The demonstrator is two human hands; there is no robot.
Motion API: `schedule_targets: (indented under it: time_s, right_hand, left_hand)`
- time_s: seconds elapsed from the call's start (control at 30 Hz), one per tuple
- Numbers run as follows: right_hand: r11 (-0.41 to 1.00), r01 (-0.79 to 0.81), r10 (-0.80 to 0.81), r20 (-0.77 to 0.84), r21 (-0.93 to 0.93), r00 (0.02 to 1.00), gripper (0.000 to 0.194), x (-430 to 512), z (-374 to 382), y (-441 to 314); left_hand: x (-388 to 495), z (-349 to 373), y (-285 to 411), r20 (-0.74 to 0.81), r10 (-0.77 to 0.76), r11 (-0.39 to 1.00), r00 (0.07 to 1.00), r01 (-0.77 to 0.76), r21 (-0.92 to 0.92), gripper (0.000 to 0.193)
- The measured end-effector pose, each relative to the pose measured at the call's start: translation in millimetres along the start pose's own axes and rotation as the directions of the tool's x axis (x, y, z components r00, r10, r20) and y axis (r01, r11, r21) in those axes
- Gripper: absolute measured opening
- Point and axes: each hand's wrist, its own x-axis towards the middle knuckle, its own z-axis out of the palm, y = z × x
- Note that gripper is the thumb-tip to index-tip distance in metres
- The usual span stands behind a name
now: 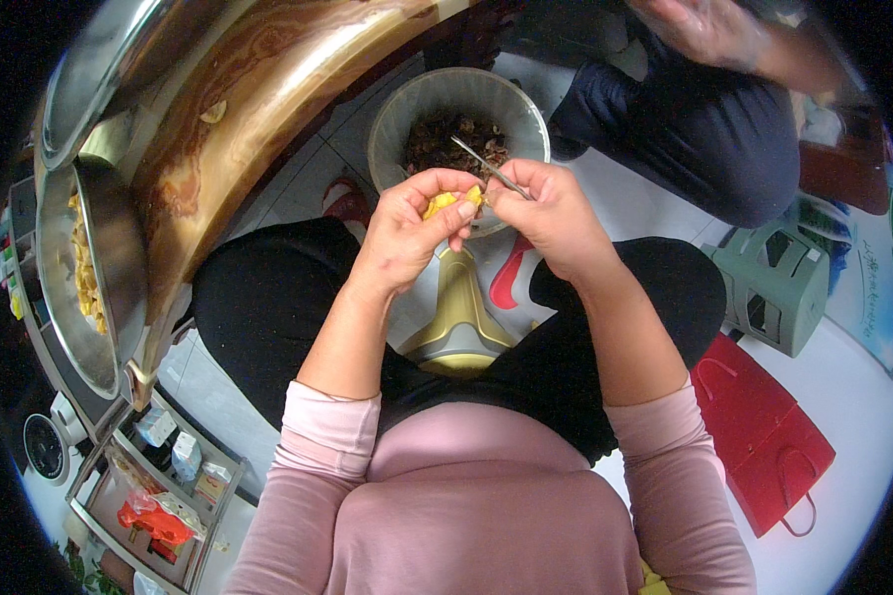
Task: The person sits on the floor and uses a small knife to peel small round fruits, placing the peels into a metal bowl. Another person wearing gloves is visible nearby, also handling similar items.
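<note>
My left hand [405,238] holds a lumpy yellow piece [446,201] between thumb and fingers. A thin metal tool [480,156] is gripped in my right hand [558,216], its tip pointing up and left; whether it is tweezers or a small blade is unclear. The right fingertips meet the edge of the yellow piece. Both hands are above the near rim of a translucent plastic bin [387,111], which contains dark brown scraps [446,141].
To the left, a metal bowl [123,260] of yellow-brown pieces [85,275] rests on a polished wooden table [268,82]. Another person's hand [707,33] and dark-trousered knee [714,149] are at upper right. A green plastic stool [781,290] and red paper bag [766,439] stand right.
</note>
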Motion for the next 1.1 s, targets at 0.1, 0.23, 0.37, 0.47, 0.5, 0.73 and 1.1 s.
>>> schedule_targets:
  time_s: [0.1, 0.23, 0.37, 0.47, 0.5, 0.73, 1.1]
  right_hand:
    - [0.994, -0.047, 0.043, 0.052, 0.094, 0.998, 0.008, -2.0, -2.1, -5.0]
    - [0.959, -0.111, 0.084, 0.112, 0.259, 0.990, 0.009, -2.4, -9.7, -10.1]
    - [0.964, -0.083, 0.082, 0.012, 0.252, 0.997, 0.012, -0.8, -13.5, -6.1]
    - [0.999, 0.030, -0.027, -0.122, 0.025, 0.992, 0.015, 3.3, -7.3, 2.3]
    - [0.996, 0.049, -0.060, -0.160, -0.073, 0.985, 0.015, 4.1, -6.3, 4.3]
    - [0.919, 0.226, -0.301, -0.208, -0.322, 0.930, 0.018, -0.1, 4.5, 5.2]
    - [0.721, 0.285, -0.451, -0.116, -0.632, 0.885, 0.021, -7.6, 14.7, 3.3]
  left_hand:
    - [-0.1, -0.5, 0.3, 0.037, -0.039, 0.996, 0.999, 0.042, -0.077, 0.025]
    - [-1.7, -3.0, 1.9, 0.067, -0.053, 0.987, 0.996, 0.062, -0.149, 0.025]
    - [-1.8, -6.5, 2.8, 0.044, -0.047, 0.966, 0.998, 0.057, -0.253, 0.025]
    - [1.8, -7.5, 2.4, -0.008, 0.001, 0.935, 1.000, -0.003, -0.354, 0.025]
    - [2.8, -7.9, 2.6, -0.036, 0.015, 0.921, 0.999, -0.028, -0.389, 0.025]
    - [4.2, -9.3, 4.1, -0.064, 0.064, 0.895, 0.996, -0.086, -0.438, 0.028]
    - [5.7, -5.9, 0.9, -0.203, 0.104, 0.919, 0.974, -0.172, -0.355, 0.020]
